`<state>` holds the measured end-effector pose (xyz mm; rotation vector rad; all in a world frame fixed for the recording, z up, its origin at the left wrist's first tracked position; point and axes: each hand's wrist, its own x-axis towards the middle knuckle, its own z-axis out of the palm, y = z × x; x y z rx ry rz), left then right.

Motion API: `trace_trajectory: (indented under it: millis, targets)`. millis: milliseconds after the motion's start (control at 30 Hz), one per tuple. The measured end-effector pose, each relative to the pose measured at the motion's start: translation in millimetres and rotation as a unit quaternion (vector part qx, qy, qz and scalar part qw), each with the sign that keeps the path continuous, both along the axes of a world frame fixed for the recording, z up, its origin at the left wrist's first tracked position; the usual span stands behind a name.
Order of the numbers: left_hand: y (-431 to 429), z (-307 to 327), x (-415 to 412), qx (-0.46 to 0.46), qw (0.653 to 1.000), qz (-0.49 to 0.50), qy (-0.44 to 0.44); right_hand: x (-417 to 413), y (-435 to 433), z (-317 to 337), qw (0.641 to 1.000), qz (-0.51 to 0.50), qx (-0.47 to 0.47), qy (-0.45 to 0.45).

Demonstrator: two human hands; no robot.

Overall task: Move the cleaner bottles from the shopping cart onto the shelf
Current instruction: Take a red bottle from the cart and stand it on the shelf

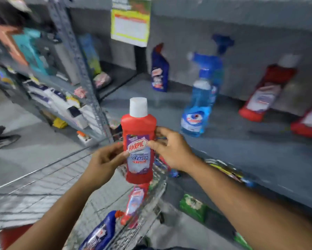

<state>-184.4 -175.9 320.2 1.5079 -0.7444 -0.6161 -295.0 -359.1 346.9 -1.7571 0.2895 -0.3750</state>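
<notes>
**Red cleaner bottle, in transit from cart to shelf**

Item: red bottle, white cap, upright, held above the cart. Left hand clasps its lower label side; right hand pinches the opposite edge. Shelf ahead already carries a dark blue bottle, a spray bottle and two red bottles. Two more wait in the cart. Advice: keep it vertical and set it down in the open gap left of the spray bottle, label outward.

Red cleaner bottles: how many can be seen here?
4, perhaps more hidden. One held red bottle in both hands, one red bottle in the cart, two on the shelf: leaning red bottle and edge red bottle.
</notes>
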Motion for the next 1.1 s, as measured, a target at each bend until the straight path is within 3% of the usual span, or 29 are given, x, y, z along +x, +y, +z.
trace_trajectory:
  millis: [200,533,767,1100]
  targets:
    - [-100.7,16.8,-84.4,-0.053,0.993,-0.105,-0.011,-117.6,-70.1,19.2,0.991,-0.126,-0.030,-0.031]
    - [-268.2,27.4,-229.1,-0.085,0.971,-0.225,0.001,-289.2,-171.1,28.4,0.941,-0.323,-0.098,-0.039]
    - [-329.3,32.9,-288.0,-0.080,0.965,-0.251,-0.004,-346.0,-211.0,22.7,0.911,-0.402,-0.067,-0.070]
    - [-354.9,17.4,-295.7,-0.075,0.963,-0.257,0.033,-349.7,-232.0,10.1,0.909,-0.410,-0.018,-0.077]
